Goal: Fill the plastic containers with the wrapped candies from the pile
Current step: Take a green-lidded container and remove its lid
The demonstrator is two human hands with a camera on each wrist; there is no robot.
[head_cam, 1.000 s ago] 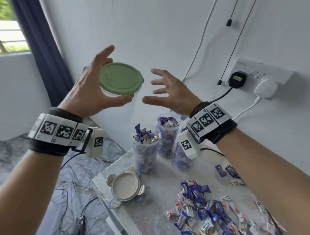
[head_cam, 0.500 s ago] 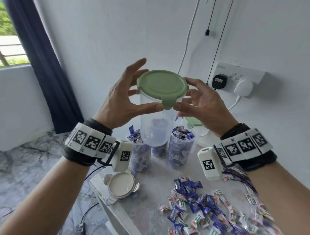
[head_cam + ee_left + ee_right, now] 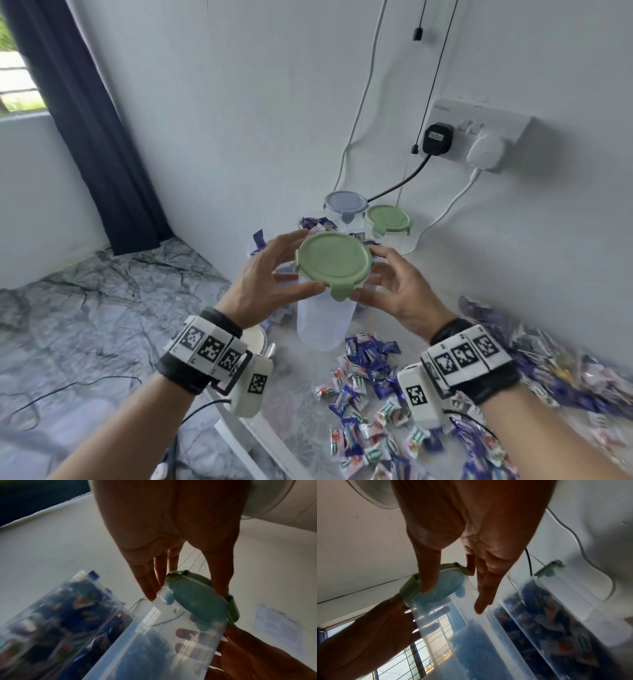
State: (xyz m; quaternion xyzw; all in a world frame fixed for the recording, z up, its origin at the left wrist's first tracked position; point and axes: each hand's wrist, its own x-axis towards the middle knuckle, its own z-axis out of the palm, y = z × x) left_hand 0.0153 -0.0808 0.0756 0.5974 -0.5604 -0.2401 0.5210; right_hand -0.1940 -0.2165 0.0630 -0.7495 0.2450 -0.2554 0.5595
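Right now both hands are clamped on one tall clear container (image 3: 323, 318), held between them above the desk (image 3: 294, 404), its green lid (image 3: 334, 262) still on. The left hand (image 3: 263, 277) curls round the left side just under the lid, thumb across the near face; the right hand (image 3: 399, 289) mirrors it on the right, its thumb meeting the lid's near tab. Through the clear wall the left wrist view shows the right hand's fingers (image 3: 185, 632) pressed against the far side.

What matters for the next move, I'd judge, is that the container sits squarely between the two hands, neither one nearer, with its long axis close to upright, lid up and base down toward the desk. It looks empty, so the lid must come off before any filling; the tabs lie right under the thumbs.

Directly below and to the near right lies the pile of wrapped candies (image 3: 363, 380), spreading along the desk toward the wall. Beyond the held container stand more containers against the wall: one with a grey-blue lid (image 3: 346, 202), one with a green lid (image 3: 387, 218), and at least one open and heaped with candies (image 3: 313, 222).
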